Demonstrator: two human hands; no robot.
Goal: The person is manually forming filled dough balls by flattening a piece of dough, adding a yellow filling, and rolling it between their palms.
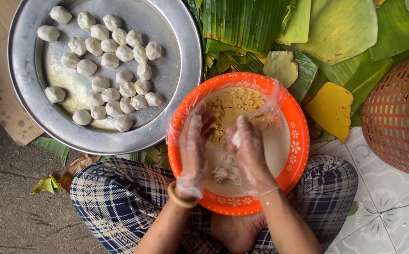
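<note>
Over the orange bowl (293, 141), a soft, sticky-looking dough lump (236, 139) is pinched by the gloved right hand (251, 153), best cupped underneath, while the left hand (192, 150) is held open.

Beside the silver tray (21, 70) of white dough balls (110, 61): an orange, white-flowered bowl (298, 136), green banana leaves (247, 21), and blue plaid trousers (115, 202).
</note>
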